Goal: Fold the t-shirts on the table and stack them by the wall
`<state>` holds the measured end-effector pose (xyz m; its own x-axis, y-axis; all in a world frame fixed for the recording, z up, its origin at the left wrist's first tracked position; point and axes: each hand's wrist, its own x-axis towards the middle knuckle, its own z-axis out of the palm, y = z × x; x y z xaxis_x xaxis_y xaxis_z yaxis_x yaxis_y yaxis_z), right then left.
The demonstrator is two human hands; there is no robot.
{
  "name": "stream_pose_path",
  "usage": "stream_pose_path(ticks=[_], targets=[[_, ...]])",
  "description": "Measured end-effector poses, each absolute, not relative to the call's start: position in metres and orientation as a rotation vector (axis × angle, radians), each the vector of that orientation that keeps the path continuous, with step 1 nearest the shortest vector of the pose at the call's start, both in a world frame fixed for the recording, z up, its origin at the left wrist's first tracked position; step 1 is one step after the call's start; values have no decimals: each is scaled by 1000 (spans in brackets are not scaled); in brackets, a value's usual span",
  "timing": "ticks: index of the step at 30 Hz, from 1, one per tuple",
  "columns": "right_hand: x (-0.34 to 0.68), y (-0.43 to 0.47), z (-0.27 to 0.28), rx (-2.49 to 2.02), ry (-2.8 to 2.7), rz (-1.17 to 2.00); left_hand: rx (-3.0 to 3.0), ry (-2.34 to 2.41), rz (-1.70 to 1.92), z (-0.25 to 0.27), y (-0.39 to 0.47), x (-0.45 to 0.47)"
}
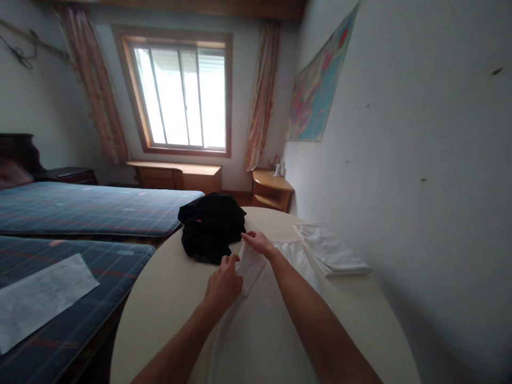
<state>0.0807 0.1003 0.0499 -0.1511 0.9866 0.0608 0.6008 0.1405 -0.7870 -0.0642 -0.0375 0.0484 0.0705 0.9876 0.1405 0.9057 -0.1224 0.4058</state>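
Note:
A thin white garment (264, 330) lies spread on the round cream table (148, 320), reaching toward me under my forearms. My left hand (224, 282) is closed on the near left edge of a strip of it that is folded inward. Farther up, my right hand (259, 243) pinches the top corner of that same strip between thumb and fingers. Just beyond both hands sits a crumpled heap of black clothing (212, 224). To the right rests a folded white garment (330, 249). My right forearm covers part of the spread cloth.
Two plaid mattresses (100, 208) stand left of the table, the nearer bearing a printed paper sheet (44, 298). A wall (420, 229) runs along the right. At the back are a wooden desk (200, 169), a corner shelf (274, 184) and a window (180, 96).

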Motion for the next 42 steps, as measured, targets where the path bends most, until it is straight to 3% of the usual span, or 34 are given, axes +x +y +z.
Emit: stream_pose_path(ticks=[5, 15, 33, 42], targets=[[69, 92, 43, -1569, -1904, 795, 2100, 2004, 414, 39, -32, -69], [94, 52, 45, -2027, -2033, 381, 2128, 2068, 337, 36, -26, -78], [123, 36, 40, -1924, -1967, 677, 2118, 2061, 356, 35, -23, -81], [120, 25, 35, -1836, -2038, 552, 2003, 2069, 345, 42, -20, -91]])
